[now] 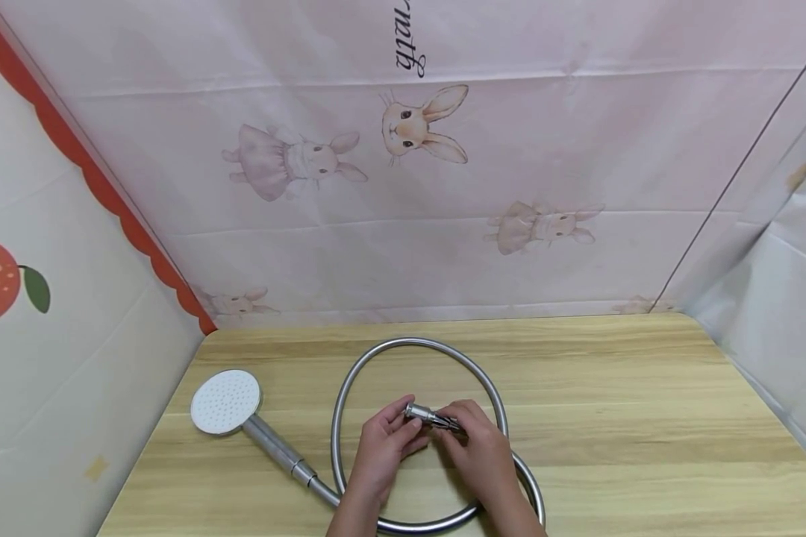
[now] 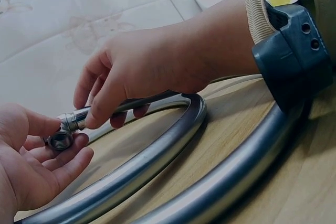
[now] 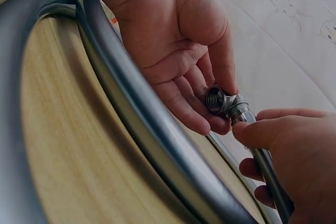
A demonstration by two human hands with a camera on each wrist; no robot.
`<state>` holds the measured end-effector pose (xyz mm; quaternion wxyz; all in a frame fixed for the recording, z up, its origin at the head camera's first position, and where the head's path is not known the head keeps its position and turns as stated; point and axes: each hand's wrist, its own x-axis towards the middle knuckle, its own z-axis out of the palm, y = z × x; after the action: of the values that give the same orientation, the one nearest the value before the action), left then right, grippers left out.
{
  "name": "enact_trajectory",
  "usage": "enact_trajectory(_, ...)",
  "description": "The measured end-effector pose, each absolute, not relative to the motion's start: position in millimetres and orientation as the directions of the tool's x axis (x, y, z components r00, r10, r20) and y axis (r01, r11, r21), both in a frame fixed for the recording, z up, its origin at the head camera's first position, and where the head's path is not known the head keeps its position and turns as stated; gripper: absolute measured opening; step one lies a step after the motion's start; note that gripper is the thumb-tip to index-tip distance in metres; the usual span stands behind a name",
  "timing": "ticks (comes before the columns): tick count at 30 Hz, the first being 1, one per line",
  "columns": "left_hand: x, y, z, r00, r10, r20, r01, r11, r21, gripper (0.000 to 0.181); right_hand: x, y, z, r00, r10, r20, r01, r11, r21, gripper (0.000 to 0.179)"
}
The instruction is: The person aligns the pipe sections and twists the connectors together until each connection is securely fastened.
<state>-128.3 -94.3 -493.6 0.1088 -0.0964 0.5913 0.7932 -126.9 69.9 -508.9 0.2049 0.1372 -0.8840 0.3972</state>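
My left hand (image 1: 384, 451) pinches a small metal connector (image 2: 61, 139) with its thumb and fingers. The connector's round, threaded opening faces outward in both wrist views. My right hand (image 1: 481, 451) grips the end of a shiny metal shower hose (image 3: 266, 174), fingers curled round it. Connector and hose end meet in line between the two hands, raised over the tabletop. From there the hose loops round beneath the forearms and runs left to a hand shower (image 1: 225, 401). The hand shower lies with its white, dotted spray face up and its grey handle toward me.
The wood-grain table (image 1: 645, 418) backs onto a pink sheet (image 1: 524, 149) printed with rabbits. Another sheet with a red scalloped border (image 1: 107, 194) closes the left side. Pale sheeting (image 1: 786, 298) hangs at the right. A dark wrist mount (image 2: 294, 51) sits on the right wrist.
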Motion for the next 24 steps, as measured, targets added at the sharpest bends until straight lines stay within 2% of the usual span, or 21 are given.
enact_trajectory(8, -127.8, -95.2, -493.2, -0.959, 0.062, -0.278, -0.284, -0.269, 0.920, 0.055, -126.1, 70.4, -508.9, -0.864, -0.075, 0.499, -0.420, 0.652, -0.631, 0.018)
enact_trajectory(14, -127.9, -95.2, -493.7, -0.958, 0.060, -0.280, -0.286, -0.259, 0.923, 0.054, -125.7, 69.5, -506.7, -0.883, -0.071, 0.464, -0.396, 0.645, -0.654, 0.027)
enact_trajectory(24, -128.2, -95.7, -495.8, -0.957, 0.061, -0.284, -0.290, -0.265, 0.920, 0.055, -126.7, 70.4, -510.4, -0.852, -0.085, 0.516, -0.438, 0.654, -0.616, 0.031)
